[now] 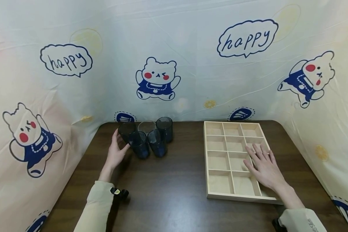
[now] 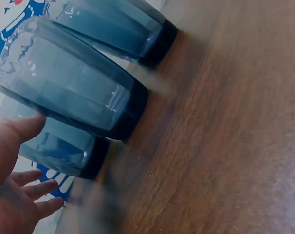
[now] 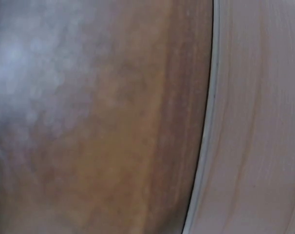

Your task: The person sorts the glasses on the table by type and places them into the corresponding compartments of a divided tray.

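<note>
Several blue-tinted drinking glasses stand close together at the back left of the table, among them a front one (image 1: pixel 140 145) and a rear left one (image 1: pixel 124 128). My left hand (image 1: pixel 117 153) is at the left side of this group, fingers loosely extended and thumb apart. In the left wrist view, the thumb (image 2: pixel 28 127) overlaps the edge of a near glass (image 2: pixel 74 80); whether it touches cannot be told. On the right lies a wooden compartment tray (image 1: pixel 220 196). Spread over its right-hand compartments is my right hand (image 1: pixel 264 167), palm down.
The dark wooden table (image 1: pixel 168 190) runs between the glasses and the tray. A patterned cloth (image 1: pixel 191 80) surrounds it at the back and sides. In the right wrist view, only the tray's pale wooden side (image 3: pixel 259 122) and blurred table show.
</note>
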A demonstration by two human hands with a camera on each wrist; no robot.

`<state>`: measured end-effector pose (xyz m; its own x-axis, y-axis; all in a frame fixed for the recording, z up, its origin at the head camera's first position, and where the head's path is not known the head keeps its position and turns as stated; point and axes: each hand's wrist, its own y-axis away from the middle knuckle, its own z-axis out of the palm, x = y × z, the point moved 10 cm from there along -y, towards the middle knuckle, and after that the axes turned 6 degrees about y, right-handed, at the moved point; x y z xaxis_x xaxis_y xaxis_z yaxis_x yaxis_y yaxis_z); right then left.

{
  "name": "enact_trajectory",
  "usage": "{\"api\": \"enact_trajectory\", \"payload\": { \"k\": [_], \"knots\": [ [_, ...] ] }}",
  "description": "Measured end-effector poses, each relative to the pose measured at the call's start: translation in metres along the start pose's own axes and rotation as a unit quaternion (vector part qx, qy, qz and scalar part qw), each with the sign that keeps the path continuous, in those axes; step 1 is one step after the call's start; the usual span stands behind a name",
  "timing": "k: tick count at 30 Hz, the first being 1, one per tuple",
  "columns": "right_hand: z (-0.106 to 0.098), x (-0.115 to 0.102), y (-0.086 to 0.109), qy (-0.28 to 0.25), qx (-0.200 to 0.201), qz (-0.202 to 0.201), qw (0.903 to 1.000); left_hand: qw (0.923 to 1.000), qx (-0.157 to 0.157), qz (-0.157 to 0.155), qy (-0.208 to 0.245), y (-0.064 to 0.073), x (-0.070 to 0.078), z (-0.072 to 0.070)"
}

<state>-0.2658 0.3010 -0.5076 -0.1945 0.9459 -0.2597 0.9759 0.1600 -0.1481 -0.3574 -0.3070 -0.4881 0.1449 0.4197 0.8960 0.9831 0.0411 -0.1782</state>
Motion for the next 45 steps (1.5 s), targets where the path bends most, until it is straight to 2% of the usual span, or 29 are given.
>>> {"api": "enact_trajectory", "payload": {
  "k": [4, 12, 19, 24, 28, 37, 42, 45],
  "knots": [
    [0.000, 0.001, 0.000, 0.005, 0.002, 0.001, 1.0000, 0.9997, 0.001, 0.000, 0.022, -0.008, -0.003, -0.001],
    [0.001, 0.001, -0.001, 0.007, 0.002, 0.000, 1.0000, 0.9972, -0.020, -0.038, 0.062, -0.023, -0.013, 0.001],
    [0.001, 0.000, -0.002, 0.015, 0.000, 0.002, 0.9999, 0.9951, -0.034, -0.038, 0.084, -0.031, -0.016, 0.006],
    [0.002, 0.000, -0.002, 0.019, -0.001, 0.002, 0.9998, 0.9942, -0.023, -0.041, 0.097, -0.032, -0.018, 0.008],
    [0.002, 0.001, -0.001, 0.019, 0.002, 0.002, 0.9998, 0.9945, 0.001, -0.036, 0.099, -0.031, -0.018, 0.006],
    [0.006, -0.003, -0.002, 0.020, -0.006, 0.004, 0.9998, 0.9884, 0.108, -0.032, 0.103, -0.021, -0.026, -0.014],
    [0.002, -0.004, -0.001, 0.018, -0.003, 0.004, 0.9998, 0.9868, 0.134, -0.026, 0.087, -0.016, -0.026, -0.024],
    [0.000, -0.003, -0.001, 0.018, 0.001, 0.004, 0.9998, 0.9874, 0.143, -0.011, 0.066, -0.014, -0.019, -0.029]
  ]
}}
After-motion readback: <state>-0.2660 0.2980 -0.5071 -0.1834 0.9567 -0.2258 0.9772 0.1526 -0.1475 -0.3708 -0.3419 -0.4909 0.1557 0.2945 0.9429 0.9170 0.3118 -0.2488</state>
